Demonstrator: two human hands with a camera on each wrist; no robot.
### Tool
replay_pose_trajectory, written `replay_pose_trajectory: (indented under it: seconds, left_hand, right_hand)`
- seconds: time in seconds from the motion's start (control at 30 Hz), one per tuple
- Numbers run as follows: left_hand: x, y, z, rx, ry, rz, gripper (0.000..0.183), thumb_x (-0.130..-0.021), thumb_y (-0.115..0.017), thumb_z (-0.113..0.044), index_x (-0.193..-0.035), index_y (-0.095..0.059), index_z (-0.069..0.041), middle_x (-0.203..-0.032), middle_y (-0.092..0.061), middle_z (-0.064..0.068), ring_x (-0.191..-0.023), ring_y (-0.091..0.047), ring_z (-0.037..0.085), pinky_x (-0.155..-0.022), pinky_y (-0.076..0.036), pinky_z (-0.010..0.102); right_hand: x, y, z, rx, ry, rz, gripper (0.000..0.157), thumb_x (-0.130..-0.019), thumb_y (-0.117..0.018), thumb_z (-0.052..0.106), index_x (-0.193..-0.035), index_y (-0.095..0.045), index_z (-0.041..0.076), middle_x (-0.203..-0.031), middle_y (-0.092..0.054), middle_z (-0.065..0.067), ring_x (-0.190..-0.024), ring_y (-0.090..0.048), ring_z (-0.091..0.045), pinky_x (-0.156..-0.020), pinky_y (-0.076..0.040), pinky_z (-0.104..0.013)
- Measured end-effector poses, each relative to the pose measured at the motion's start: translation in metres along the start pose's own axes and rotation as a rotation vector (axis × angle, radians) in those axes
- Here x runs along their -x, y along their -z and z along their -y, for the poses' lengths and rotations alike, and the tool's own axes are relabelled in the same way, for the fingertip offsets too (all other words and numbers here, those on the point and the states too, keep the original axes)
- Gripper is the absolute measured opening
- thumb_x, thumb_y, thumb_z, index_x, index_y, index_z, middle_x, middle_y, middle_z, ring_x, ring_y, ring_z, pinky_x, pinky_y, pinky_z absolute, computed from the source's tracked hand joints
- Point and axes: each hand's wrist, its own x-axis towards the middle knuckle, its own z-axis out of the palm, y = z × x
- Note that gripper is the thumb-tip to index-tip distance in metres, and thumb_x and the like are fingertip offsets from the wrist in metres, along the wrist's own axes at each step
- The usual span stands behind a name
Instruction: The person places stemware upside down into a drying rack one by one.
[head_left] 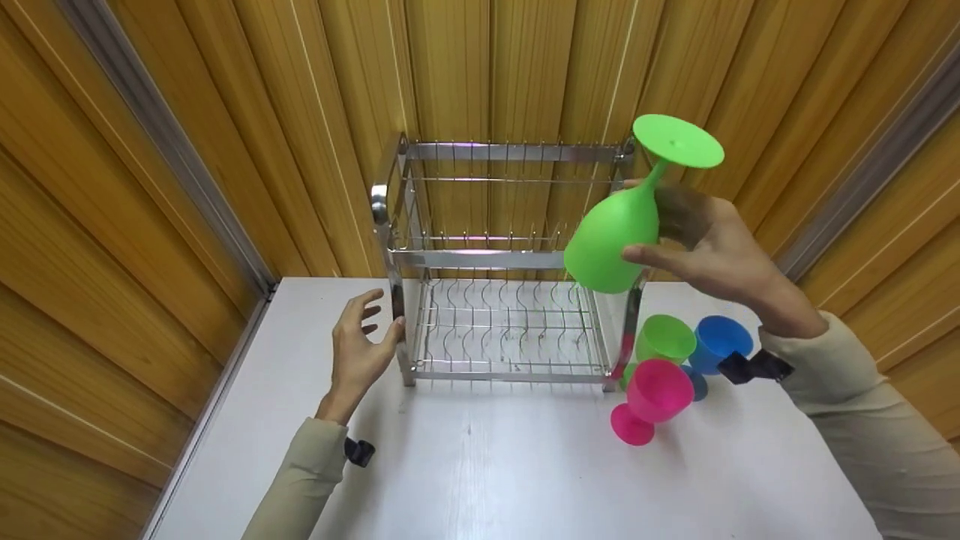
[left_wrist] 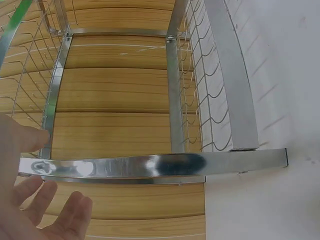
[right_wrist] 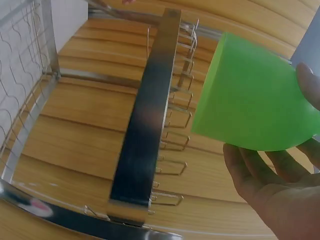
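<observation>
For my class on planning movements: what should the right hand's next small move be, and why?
Probably guide the green goblet leftward over the upper tier of the rack: the right hand grips it mouth down, foot up, and the head view shows it overlapping the rack's right end.

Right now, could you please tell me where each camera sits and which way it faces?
Head: worn on the head, facing forward and down at the metal rack and white table; left hand, right hand and sleeves show.
Left wrist: worn on that wrist, facing the metal rack and wooden wall; the left hand shows at lower left.
Right wrist: worn on that wrist, facing the metal rack and held green goblet; the right hand shows at right.
Head and right wrist share the green goblet.
</observation>
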Motion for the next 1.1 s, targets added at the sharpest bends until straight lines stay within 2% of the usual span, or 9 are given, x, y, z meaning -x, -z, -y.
replay_pose_trajectory:
  seconds: [0.13,0.27,0.47,0.57,0.67,0.8,0.93,1.1]
  left_hand:
    - [-0.002,-0.005,0.007,-0.009,0.047,-0.009,0.058,-0.091,-0.084,-0.008,-0.143,-0.059,-0.002,-0.140,-0.065,0.020,-0.118,-0.071,0.044,-0.092,-0.065,0.056]
    - [-0.003,-0.008,0.011,-0.013,0.097,0.019,0.059,-0.093,-0.082,-0.009,-0.146,-0.057,-0.002,-0.142,-0.065,0.020,-0.119,-0.071,0.044,-0.094,-0.063,0.058]
    - [-0.006,-0.014,0.013,0.015,0.123,0.063,0.054,-0.094,-0.079,-0.005,-0.144,-0.059,-0.002,-0.138,-0.069,0.020,-0.111,-0.076,0.042,-0.092,-0.065,0.057]
    - [-0.009,-0.018,0.013,0.019,0.122,0.074,0.053,-0.093,-0.079,-0.004,-0.142,-0.060,-0.002,-0.136,-0.070,0.021,-0.106,-0.077,0.040,-0.089,-0.065,0.058]
    - [-0.012,-0.021,0.014,0.013,0.129,0.096,0.053,-0.094,-0.078,-0.004,-0.143,-0.059,-0.001,-0.134,-0.070,0.022,-0.105,-0.077,0.040,-0.089,-0.066,0.053]
    - [-0.012,-0.024,0.014,0.003,0.163,0.112,0.053,-0.095,-0.077,-0.003,-0.144,-0.057,-0.001,-0.132,-0.070,0.021,-0.106,-0.077,0.037,-0.088,-0.068,0.043]
    - [-0.012,-0.025,0.015,-0.006,0.188,0.111,0.055,-0.094,-0.078,0.000,-0.145,-0.057,-0.003,-0.132,-0.069,0.020,-0.107,-0.077,0.036,-0.087,-0.068,0.042]
    - [-0.010,-0.025,0.016,-0.037,0.189,0.111,0.057,-0.093,-0.078,0.002,-0.146,-0.056,-0.003,-0.133,-0.069,0.019,-0.106,-0.077,0.035,-0.087,-0.068,0.043]
  right_hand:
    - [-0.021,0.010,-0.001,0.037,0.004,0.010,0.064,-0.093,-0.081,0.004,-0.152,-0.057,0.010,-0.138,-0.069,-0.003,-0.119,-0.071,-0.009,-0.100,-0.057,-0.017]
    - [-0.041,0.017,-0.003,0.050,-0.033,-0.001,0.063,-0.094,-0.083,0.012,-0.152,-0.058,0.012,-0.139,-0.069,-0.007,-0.115,-0.071,-0.010,-0.098,-0.058,-0.018]
    - [-0.065,0.024,-0.014,0.047,-0.113,-0.056,0.068,-0.093,-0.085,0.021,-0.154,-0.056,0.014,-0.146,-0.065,-0.012,-0.121,-0.070,-0.016,-0.107,-0.058,-0.035]
    - [-0.076,0.023,-0.021,0.065,-0.140,-0.078,0.068,-0.093,-0.085,0.025,-0.153,-0.056,0.013,-0.146,-0.065,-0.012,-0.126,-0.068,-0.024,-0.113,-0.055,-0.046]
    - [-0.086,0.021,-0.029,0.077,-0.171,-0.096,0.068,-0.094,-0.085,0.027,-0.153,-0.055,0.012,-0.148,-0.063,-0.013,-0.131,-0.065,-0.032,-0.117,-0.052,-0.052]
    - [-0.097,0.015,-0.040,0.059,-0.208,-0.114,0.067,-0.095,-0.084,0.024,-0.153,-0.054,0.010,-0.151,-0.060,-0.018,-0.138,-0.061,-0.039,-0.120,-0.048,-0.055]
    - [-0.105,0.007,-0.046,0.077,-0.242,-0.130,0.066,-0.096,-0.082,0.019,-0.154,-0.052,0.007,-0.152,-0.059,-0.021,-0.142,-0.057,-0.042,-0.122,-0.045,-0.056]
    - [-0.111,-0.007,-0.047,0.159,-0.276,-0.172,0.067,-0.098,-0.078,0.016,-0.155,-0.047,0.001,-0.151,-0.058,-0.024,-0.140,-0.057,-0.041,-0.120,-0.047,-0.056]
